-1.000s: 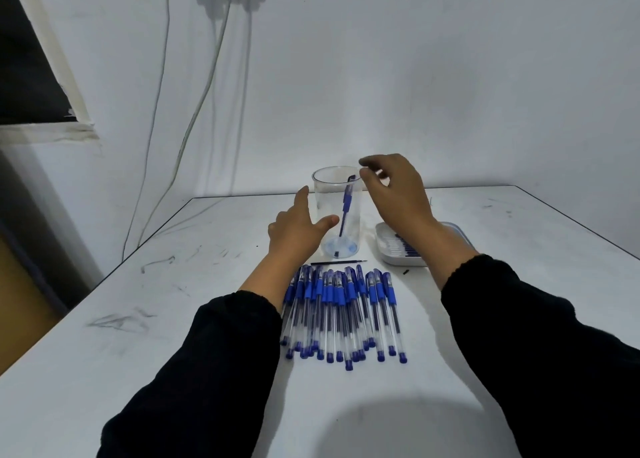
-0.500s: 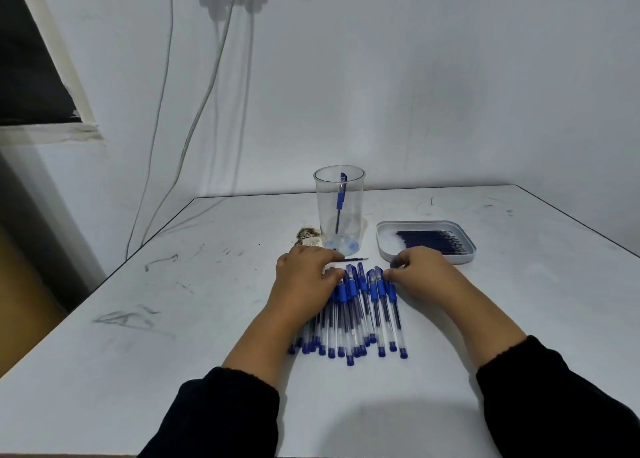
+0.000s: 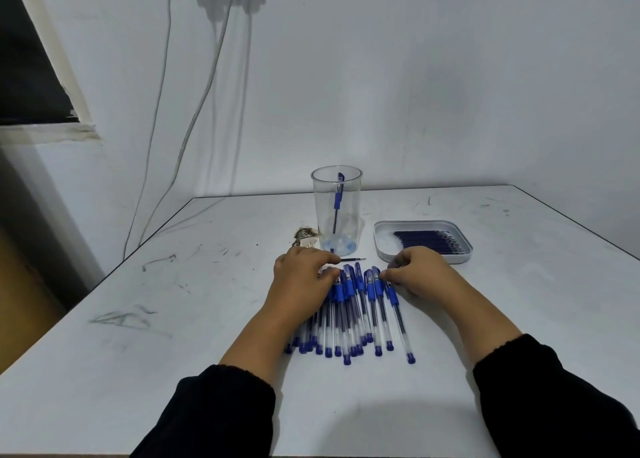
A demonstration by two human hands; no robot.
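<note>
Dim bluish light, soft shadows, wide-angle bending

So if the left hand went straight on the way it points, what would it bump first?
Probably the clear cup, standing just beyond the left hand. The thin loose refill lies close beside that line, so it might get nudged first; depth is hard to judge.

On the table, pens side by side in a row, caps away. Left grip over the row's far left end, right grip touching its far right. Just behind: a loose refill, then the cup, one pen standing inside. Left of the cup a crumpled scrap — right of it the tray, refills lying in it.
</note>
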